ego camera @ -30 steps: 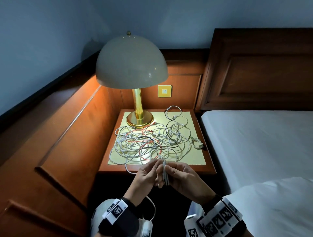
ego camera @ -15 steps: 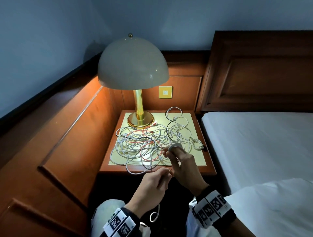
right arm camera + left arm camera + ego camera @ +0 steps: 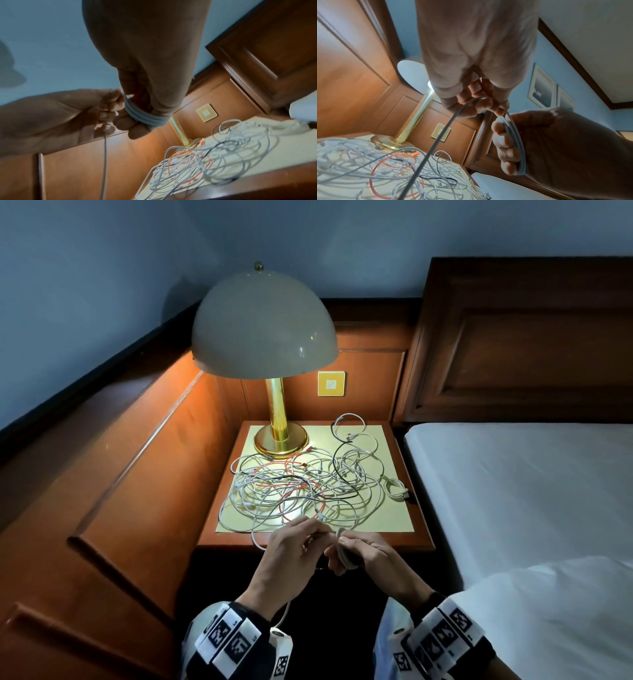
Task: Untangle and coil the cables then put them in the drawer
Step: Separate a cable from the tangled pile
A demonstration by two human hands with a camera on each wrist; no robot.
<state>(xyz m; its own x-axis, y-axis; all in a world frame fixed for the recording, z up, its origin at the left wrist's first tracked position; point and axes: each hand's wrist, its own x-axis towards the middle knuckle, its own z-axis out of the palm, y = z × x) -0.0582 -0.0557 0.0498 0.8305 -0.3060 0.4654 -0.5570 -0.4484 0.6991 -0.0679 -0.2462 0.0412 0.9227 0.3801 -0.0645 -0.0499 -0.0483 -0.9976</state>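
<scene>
Step in hand: coiling one white cable (image 3: 513,136). Right hand (image 3: 371,556) carries several turns wound round its fingers (image 3: 503,143), which are curled on the coil; it sits at the near edge of the desk (image 3: 419,537). Left hand (image 3: 291,556) pinches the free run just left of the coil, fingers (image 3: 477,105) clamped on it; slack drops below the wrist.

Tangle of cables (image 3: 301,491) (white, red, one black) lies on the desk, near side of the brass lamp (image 3: 274,392). Small finished coil (image 3: 397,489) at far right. Drawer not seen.

Next, judged: feed another turn, keep tension even, watch for snags at the tangle.
</scene>
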